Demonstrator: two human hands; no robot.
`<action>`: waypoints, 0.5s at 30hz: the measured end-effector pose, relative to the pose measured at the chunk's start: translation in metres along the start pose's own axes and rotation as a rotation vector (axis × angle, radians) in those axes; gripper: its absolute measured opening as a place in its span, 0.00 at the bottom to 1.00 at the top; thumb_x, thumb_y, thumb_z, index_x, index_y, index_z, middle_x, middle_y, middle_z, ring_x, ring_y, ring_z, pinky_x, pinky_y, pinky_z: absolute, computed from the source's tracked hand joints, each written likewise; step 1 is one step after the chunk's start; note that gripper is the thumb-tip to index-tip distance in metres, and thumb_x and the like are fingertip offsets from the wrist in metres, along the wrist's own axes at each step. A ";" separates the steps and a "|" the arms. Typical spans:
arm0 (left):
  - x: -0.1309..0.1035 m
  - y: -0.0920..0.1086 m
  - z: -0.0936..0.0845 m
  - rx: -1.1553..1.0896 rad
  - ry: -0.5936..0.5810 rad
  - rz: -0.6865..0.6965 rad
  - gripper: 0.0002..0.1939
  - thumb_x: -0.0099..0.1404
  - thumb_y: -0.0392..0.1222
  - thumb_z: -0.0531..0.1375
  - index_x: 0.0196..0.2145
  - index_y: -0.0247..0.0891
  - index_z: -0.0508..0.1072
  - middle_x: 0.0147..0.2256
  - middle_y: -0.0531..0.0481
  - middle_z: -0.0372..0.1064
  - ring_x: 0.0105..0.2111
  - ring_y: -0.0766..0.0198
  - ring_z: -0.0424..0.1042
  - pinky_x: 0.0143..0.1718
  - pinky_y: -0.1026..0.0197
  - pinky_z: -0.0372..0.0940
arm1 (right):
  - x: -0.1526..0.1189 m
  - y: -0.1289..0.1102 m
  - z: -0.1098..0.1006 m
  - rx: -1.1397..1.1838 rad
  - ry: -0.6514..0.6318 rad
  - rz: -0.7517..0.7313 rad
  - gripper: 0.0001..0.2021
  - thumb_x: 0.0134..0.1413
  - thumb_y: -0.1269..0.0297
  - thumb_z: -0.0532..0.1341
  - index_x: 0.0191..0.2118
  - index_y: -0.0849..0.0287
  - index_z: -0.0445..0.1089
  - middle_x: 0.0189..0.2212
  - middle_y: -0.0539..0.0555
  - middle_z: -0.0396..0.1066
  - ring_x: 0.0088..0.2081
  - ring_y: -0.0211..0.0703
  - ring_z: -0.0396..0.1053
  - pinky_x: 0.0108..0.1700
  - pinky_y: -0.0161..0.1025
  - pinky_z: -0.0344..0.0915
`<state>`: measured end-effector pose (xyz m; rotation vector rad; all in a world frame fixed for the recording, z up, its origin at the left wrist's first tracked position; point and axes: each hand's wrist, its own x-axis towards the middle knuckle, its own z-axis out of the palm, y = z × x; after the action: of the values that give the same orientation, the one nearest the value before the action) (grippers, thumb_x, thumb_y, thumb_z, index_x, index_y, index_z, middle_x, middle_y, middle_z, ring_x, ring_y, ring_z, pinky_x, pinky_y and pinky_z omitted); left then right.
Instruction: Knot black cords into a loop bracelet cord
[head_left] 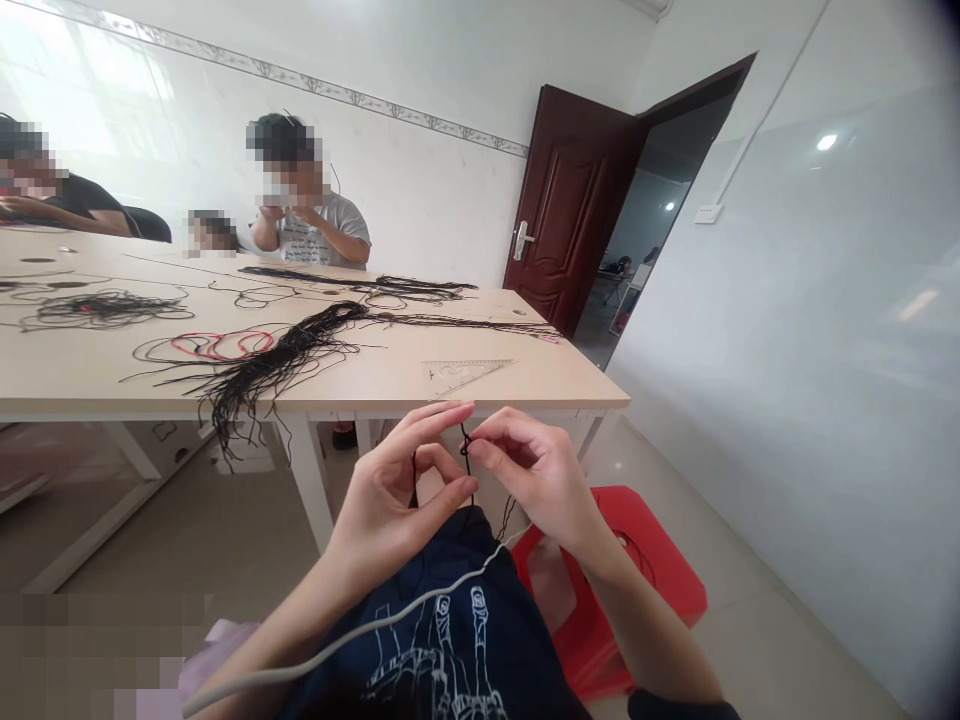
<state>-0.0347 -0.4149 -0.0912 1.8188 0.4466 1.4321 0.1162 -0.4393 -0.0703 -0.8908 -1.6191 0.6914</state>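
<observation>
A thin black cord runs upright between my two hands, with a small loop or knot near its upper part. My left hand holds the cord, its thumb pressing the lower part and its fingertips by the upper end. Thumb and index finger of my right hand pinch the cord at the knot. Both hands are above my lap, just in front of the table edge. More dark cord hangs below the hands.
On the table lie a bundle of black cords, red cord and a clear set square. A red stool stands at the right. A white cable crosses my lap. People sit across the table.
</observation>
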 end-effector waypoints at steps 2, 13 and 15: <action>0.000 -0.001 -0.001 -0.013 -0.026 -0.006 0.26 0.55 0.29 0.61 0.51 0.48 0.67 0.51 0.43 0.60 0.22 0.75 0.67 0.29 0.64 0.70 | 0.000 0.000 0.000 0.007 0.005 0.005 0.04 0.53 0.66 0.60 0.31 0.59 0.70 0.27 0.50 0.66 0.29 0.35 0.65 0.30 0.32 0.63; 0.002 0.003 -0.003 -0.057 -0.089 -0.005 0.30 0.55 0.28 0.61 0.53 0.51 0.65 0.54 0.44 0.57 0.23 0.76 0.65 0.26 0.66 0.68 | 0.001 -0.003 -0.001 0.033 -0.005 0.039 0.05 0.51 0.67 0.61 0.27 0.60 0.70 0.24 0.48 0.66 0.27 0.35 0.64 0.29 0.32 0.61; 0.002 0.003 -0.004 -0.060 -0.108 -0.005 0.30 0.55 0.29 0.60 0.54 0.51 0.63 0.56 0.44 0.54 0.24 0.76 0.65 0.26 0.67 0.68 | 0.001 -0.003 -0.001 0.036 -0.014 0.036 0.05 0.51 0.67 0.61 0.27 0.60 0.71 0.24 0.49 0.66 0.27 0.34 0.64 0.28 0.32 0.61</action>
<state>-0.0387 -0.4142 -0.0870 1.8354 0.3499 1.3230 0.1166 -0.4402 -0.0674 -0.8932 -1.6016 0.7510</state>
